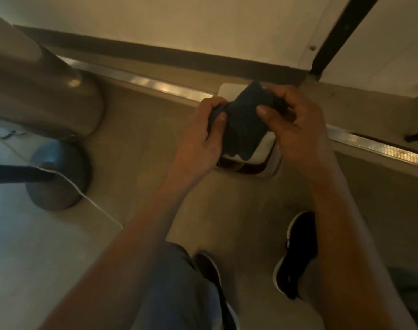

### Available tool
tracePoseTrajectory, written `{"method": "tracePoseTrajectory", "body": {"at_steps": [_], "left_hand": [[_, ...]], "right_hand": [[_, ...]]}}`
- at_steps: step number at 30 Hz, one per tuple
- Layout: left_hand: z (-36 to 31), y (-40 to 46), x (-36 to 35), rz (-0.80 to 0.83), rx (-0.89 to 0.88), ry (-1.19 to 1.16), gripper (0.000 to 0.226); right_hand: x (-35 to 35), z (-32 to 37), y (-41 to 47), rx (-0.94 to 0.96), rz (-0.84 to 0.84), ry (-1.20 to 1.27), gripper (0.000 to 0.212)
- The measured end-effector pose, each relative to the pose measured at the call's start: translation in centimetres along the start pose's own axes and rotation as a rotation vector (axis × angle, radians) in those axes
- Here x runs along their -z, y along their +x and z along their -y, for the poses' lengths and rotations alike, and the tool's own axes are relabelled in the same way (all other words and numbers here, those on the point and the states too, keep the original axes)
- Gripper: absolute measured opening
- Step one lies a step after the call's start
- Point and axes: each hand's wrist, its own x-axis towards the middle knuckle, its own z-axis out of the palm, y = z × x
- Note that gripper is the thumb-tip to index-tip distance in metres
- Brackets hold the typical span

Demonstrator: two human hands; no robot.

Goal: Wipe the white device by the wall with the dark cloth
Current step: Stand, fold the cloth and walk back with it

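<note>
While the dark cloth (245,122) is stretched between both hands above the white device (262,150), no wiping contact can be confirmed; the cloth hides most of the device, and whether its lower edge touches the casing cannot be told. As a judgement, the task stands at the preparation step: the cloth is in hand and being arranged or folded, and the wiping strokes themselves are probably all left to do.

Positions are given relative to the white device, from left to right.

1. Far to the left of the device: one rounded grey base (58,175) on the floor, with one white cable (96,208) running past it.
2. Just left of the device: the left hand (203,136). Its grip is clenched on the left edge of the cloth, thumb on top.
3. Directly above the device: one dark cloth, held taut.
4. The device itself sits on the floor against the wall (179,25), beside a metal strip (155,84).
5. Just right of the device: the right hand (296,120). Its grip pinches the right edge of the cloth between thumb and fingers.
6. Nearer the person than the device: two dark shoes (296,253).

Count: one cloth, one device, two hands, two shoes, one base, one cable.
</note>
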Motion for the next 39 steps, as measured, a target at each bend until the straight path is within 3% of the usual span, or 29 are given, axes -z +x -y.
{"method": "tracePoseTrajectory", "body": {"at_steps": [7, 11, 23, 34, 39], "left_hand": [[-5.2, -1.8, 1.4, 0.08, 0.088, -0.041, 0.024], [-8.0, -2.6, 2.6, 0.091, 0.103, 0.051, 0.024], [-17.8, -8.8, 6.8, 0.192, 0.298, 0.082, 0.032], [-32.2, -9.5, 13.5, 0.134, 0.202, 0.12, 0.034], [-38.0, -8.8, 16.0, 0.13, 0.134, 0.125, 0.028]], "right_hand": [[2.4, 4.5, -2.3, -0.222, 0.027, 0.201, 0.017], [2.8, 7.3, -4.2, -0.288, 0.01, 0.305, 0.017], [5.6, 17.9, -12.0, -0.511, -0.094, 0.26, 0.017], [11.7, 30.8, -14.8, -0.361, -0.243, 0.214, 0.026], [14.5, 36.5, -15.0, -0.294, -0.327, 0.215, 0.01]]}}
